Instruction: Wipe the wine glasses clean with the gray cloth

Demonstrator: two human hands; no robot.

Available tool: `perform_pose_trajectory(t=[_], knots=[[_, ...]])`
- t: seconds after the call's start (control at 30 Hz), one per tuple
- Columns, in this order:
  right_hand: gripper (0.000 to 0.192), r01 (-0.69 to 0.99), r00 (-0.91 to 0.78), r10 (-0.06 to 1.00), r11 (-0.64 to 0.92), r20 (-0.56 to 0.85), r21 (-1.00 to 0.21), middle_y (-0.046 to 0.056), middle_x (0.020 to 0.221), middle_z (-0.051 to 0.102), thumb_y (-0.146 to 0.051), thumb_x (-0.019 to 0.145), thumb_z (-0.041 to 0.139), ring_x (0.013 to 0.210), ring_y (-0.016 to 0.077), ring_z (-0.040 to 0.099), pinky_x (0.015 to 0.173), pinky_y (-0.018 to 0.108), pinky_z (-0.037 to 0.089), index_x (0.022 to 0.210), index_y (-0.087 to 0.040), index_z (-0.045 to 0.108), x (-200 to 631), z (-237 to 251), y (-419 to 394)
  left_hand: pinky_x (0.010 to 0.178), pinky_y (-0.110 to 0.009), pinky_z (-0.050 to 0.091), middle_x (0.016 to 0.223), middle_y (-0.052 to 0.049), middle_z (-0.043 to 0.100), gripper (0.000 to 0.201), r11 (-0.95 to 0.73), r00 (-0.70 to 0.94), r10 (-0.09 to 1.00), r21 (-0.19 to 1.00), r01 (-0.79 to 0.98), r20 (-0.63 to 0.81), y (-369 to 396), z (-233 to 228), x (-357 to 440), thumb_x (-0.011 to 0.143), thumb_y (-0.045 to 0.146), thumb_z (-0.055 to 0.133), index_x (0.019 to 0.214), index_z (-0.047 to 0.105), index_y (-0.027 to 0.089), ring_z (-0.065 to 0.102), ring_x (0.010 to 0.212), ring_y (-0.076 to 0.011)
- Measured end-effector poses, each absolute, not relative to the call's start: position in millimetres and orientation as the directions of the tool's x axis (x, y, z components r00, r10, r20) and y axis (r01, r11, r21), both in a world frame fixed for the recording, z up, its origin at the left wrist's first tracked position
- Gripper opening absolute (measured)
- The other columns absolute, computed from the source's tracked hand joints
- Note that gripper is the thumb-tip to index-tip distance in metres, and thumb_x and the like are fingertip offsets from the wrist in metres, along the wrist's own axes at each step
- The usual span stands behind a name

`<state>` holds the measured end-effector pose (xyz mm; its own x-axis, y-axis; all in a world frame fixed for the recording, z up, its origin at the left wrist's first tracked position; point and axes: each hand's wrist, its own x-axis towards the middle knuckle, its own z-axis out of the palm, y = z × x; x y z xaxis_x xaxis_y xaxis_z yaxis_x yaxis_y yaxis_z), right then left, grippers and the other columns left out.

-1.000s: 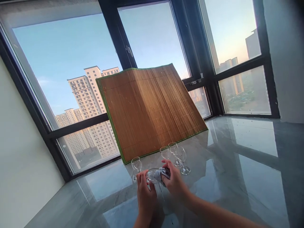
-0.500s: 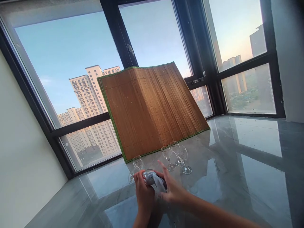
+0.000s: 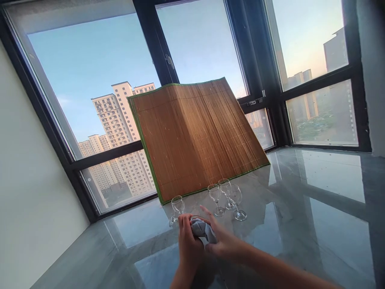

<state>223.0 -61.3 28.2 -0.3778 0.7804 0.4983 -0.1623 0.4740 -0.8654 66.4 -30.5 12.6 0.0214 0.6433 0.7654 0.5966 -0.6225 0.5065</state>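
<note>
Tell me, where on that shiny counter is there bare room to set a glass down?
The counter lies bare right of the three glasses, out to the window. It is also bare left of the lone glass, toward the wall. It is crowded between mat and both hands.

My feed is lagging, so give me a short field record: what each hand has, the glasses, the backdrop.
left hand: grips a wine glass, mostly hidden
right hand: presses a grey cloth into that glass
single glass: upright, just beyond the left hand
group of three glasses: upright, beyond the right hand
bamboo mat: leans on the window behind the glasses
surface: glossy grey stone
</note>
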Motion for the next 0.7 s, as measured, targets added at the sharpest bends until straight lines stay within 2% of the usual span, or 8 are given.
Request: perform_pose_trajectory(t=[0.1,0.23,0.37,0.47,0.57,0.7], knots=[[0.106,-0.159,-0.426,0.774,0.445,0.468,-0.881,0.012,0.145,0.051,0.002,0.062,0.057,0.127,0.0239,0.054,0.11,0.047,0.036,0.156,-0.025,0.015,225,28,-60,0.082,-0.035,0.052,0.106,-0.008,0.057,0.045,-0.636,0.044,0.646,0.505,0.583,0.762,-30,11,66,0.063,-0.001,0.046,0.102,0.055,0.019,0.06,0.097,-0.0213],[0.104,-0.203,-0.433,0.768,0.428,0.472,-0.881,0.013,0.149,0.046,-0.01,0.069,0.068,0.134,0.0259,0.047,0.113,0.048,0.033,0.156,-0.025,0.015,225,24,-60,0.094,-0.041,0.05,0.121,-0.012,0.057,0.048,-0.659,0.067,0.633,0.492,0.569,0.771,-27,9,67,0.066,0.001,0.049,0.11,0.055,0.019,0.057,0.114,-0.0249],[0.102,-0.294,-0.443,0.766,0.367,0.466,-0.883,0.015,0.152,0.042,-0.027,0.077,0.073,0.133,0.0273,0.049,0.109,0.047,0.039,0.157,-0.026,0.011,226,23,-61,0.091,-0.041,0.051,0.121,-0.012,0.059,0.054,-0.69,0.115,0.629,0.485,0.537,0.769,-29,9,69,0.066,0.007,0.052,0.118,0.054,0.02,0.06,0.109,-0.0252],[0.103,-0.3,-0.431,0.779,0.352,0.455,-0.886,0.016,0.147,0.046,-0.03,0.074,0.076,0.126,0.0279,0.055,0.105,0.047,0.044,0.156,-0.026,0.014,226,25,-61,0.086,-0.041,0.052,0.117,-0.011,0.061,0.056,-0.676,0.18,0.682,0.518,0.524,0.709,-32,11,70,0.064,0.012,0.057,0.119,0.053,0.02,0.063,0.102,-0.0261],[0.101,-0.306,-0.402,0.799,0.342,0.446,-0.889,0.014,0.139,0.054,-0.025,0.07,0.076,0.118,0.029,0.06,0.1,0.047,0.047,0.155,-0.026,0.021,225,25,-60,0.083,-0.039,0.052,0.114,-0.01,0.063,0.057,-0.646,0.242,0.736,0.549,0.531,0.632,-34,14,69,0.06,0.015,0.061,0.117,0.055,0.021,0.064,0.098,-0.0264],[0.093,-0.287,-0.37,0.815,0.357,0.446,-0.889,0.009,0.124,0.064,-0.016,0.069,0.072,0.11,0.0268,0.063,0.096,0.044,0.049,0.151,-0.025,0.029,224,26,-60,0.079,-0.034,0.049,0.102,-0.005,0.067,0.059,-0.635,0.258,0.75,0.557,0.534,0.609,-35,20,66,0.056,0.007,0.053,0.113,0.056,0.023,0.064,0.091,-0.0233]])
